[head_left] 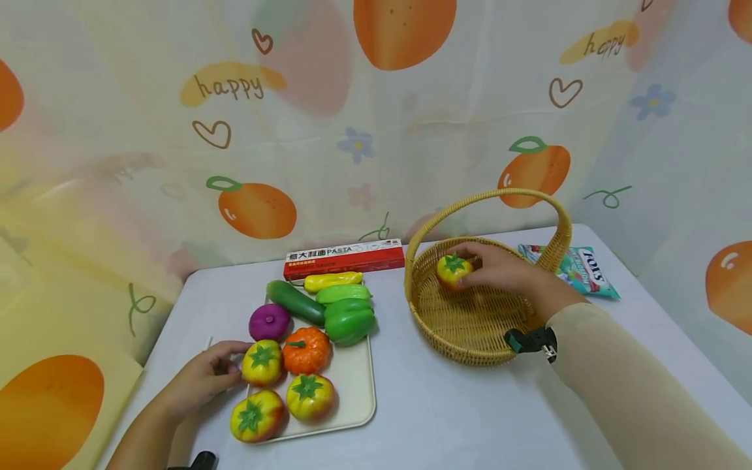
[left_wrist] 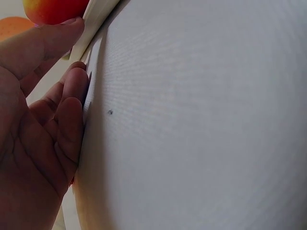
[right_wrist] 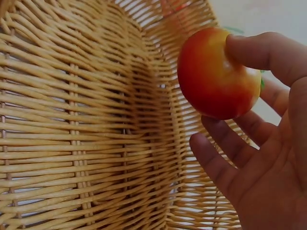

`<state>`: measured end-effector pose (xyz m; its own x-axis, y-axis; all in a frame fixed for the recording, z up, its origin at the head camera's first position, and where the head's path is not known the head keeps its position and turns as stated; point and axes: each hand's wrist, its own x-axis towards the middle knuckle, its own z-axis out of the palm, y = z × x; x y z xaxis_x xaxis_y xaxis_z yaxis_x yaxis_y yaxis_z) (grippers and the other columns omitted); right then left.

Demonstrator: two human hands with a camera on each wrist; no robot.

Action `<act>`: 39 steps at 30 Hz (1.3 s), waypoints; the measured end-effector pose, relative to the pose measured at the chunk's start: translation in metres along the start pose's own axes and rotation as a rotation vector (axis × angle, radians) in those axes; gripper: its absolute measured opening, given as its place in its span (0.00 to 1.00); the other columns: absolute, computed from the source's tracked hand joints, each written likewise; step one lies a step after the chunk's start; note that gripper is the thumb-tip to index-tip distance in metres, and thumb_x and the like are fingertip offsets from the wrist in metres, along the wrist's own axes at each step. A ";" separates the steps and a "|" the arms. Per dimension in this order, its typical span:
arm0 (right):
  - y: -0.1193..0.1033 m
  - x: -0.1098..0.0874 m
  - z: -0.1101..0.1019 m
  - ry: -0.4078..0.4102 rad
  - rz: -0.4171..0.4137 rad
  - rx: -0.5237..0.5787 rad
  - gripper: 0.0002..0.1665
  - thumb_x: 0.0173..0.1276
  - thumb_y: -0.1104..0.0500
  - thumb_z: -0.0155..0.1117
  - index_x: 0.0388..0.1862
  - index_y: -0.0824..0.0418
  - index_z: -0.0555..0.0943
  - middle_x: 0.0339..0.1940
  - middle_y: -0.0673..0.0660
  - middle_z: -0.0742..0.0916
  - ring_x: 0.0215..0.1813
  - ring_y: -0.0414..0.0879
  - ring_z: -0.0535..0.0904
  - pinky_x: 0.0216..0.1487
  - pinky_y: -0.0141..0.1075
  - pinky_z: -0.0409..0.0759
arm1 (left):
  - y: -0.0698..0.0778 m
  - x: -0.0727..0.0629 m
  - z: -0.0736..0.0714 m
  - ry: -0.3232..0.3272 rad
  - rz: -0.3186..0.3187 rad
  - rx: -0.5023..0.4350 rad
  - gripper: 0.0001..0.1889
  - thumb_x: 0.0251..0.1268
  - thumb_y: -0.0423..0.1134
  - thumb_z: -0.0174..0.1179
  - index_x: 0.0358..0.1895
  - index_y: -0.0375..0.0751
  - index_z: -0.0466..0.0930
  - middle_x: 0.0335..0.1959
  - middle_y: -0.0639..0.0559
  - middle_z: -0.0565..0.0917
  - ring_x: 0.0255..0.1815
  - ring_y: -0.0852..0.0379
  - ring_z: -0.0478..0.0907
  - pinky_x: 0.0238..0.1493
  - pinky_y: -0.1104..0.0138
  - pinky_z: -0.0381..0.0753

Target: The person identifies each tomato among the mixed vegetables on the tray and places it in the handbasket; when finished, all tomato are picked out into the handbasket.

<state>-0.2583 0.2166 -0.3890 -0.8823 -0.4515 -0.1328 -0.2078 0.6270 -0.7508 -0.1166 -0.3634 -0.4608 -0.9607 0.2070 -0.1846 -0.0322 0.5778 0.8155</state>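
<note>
My right hand [head_left: 499, 266] pinches a yellow-red toy tomato [head_left: 454, 271] with a green leafy top, inside the wicker basket [head_left: 464, 329]. Thumb and fingers hold the tomato [right_wrist: 216, 72] above the woven bottom in the right wrist view. At the left edge of the cream tray [head_left: 357, 391], my left hand [head_left: 205, 375] lies beside another toy tomato [head_left: 262, 363]. Its fingers are loosely bent, with the thumb close to the tray rim [left_wrist: 96, 21]; whether it touches that tomato I cannot tell. Two more toy tomatoes, one in front [head_left: 256, 416] and one beside it [head_left: 311, 397], sit on the tray.
Also on the tray are an orange pumpkin [head_left: 307, 350], a purple vegetable [head_left: 269, 322], a green pepper [head_left: 349, 321], a cucumber [head_left: 296, 303] and other toy vegetables. A pasta box [head_left: 344, 259] lies behind. Right of the tall-handled basket is a FOX'S bag [head_left: 587, 271].
</note>
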 end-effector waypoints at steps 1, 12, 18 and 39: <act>0.000 0.001 0.000 -0.001 0.008 0.002 0.39 0.71 0.51 0.76 0.77 0.56 0.73 0.74 0.62 0.78 0.70 0.62 0.75 0.71 0.59 0.73 | 0.001 0.000 0.000 -0.001 -0.004 0.002 0.27 0.67 0.28 0.71 0.69 0.32 0.77 0.41 0.43 0.79 0.39 0.52 0.76 0.38 0.67 0.80; 0.011 0.019 0.009 -0.033 -0.012 -0.004 0.40 0.71 0.53 0.75 0.78 0.59 0.72 0.73 0.64 0.78 0.68 0.59 0.76 0.73 0.58 0.70 | 0.002 0.001 0.000 -0.001 -0.035 -0.006 0.28 0.66 0.28 0.73 0.69 0.34 0.78 0.42 0.43 0.79 0.40 0.51 0.76 0.38 0.67 0.80; 0.013 0.022 0.016 -0.049 -0.020 0.045 0.36 0.71 0.58 0.74 0.76 0.61 0.75 0.71 0.63 0.80 0.65 0.59 0.78 0.68 0.53 0.73 | 0.002 0.002 0.001 0.000 -0.023 -0.019 0.28 0.65 0.27 0.72 0.69 0.33 0.78 0.42 0.43 0.79 0.40 0.51 0.76 0.38 0.68 0.80; 0.021 0.030 0.022 -0.022 -0.028 0.085 0.39 0.71 0.59 0.75 0.78 0.62 0.73 0.73 0.66 0.78 0.70 0.62 0.76 0.72 0.57 0.72 | 0.001 -0.001 0.000 0.011 -0.021 -0.013 0.28 0.64 0.25 0.71 0.68 0.31 0.78 0.40 0.45 0.79 0.39 0.53 0.76 0.38 0.68 0.79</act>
<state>-0.2794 0.2019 -0.4230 -0.8668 -0.4829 -0.1246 -0.1949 0.5580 -0.8067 -0.1163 -0.3630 -0.4593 -0.9628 0.1861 -0.1960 -0.0560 0.5721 0.8183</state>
